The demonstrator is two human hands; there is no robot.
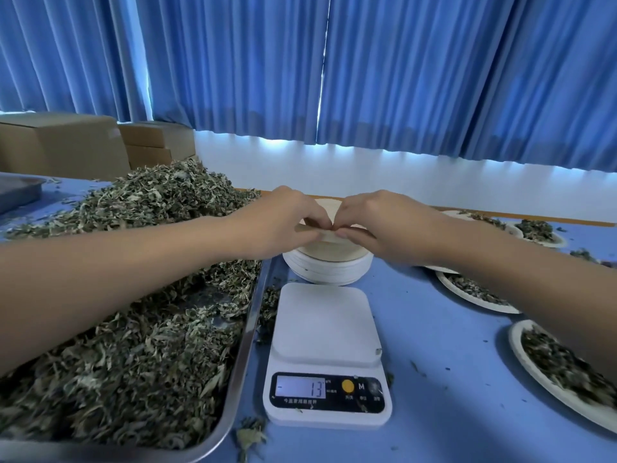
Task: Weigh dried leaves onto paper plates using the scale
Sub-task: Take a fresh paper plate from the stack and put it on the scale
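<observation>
Just beyond the scale (325, 329), a stack of paper plates (329, 274) sits on the blue counter (450, 379), and both hands meet over it. The left hand (283, 222) and the right hand (377, 225) each pinch the near edge of the top plate (329, 251) with curled fingertips, thumbs nearly touching. The scale's platform is bare and its display (300, 389) reads 13. Left of the scale, a heap of dried leaves (133, 362) fills a metal tray (247, 345) under the left forearm. To the right, filled plates (474, 295) lie on the counter. Cardboard boxes (60, 142) and blue curtains (400, 78) stand behind
</observation>
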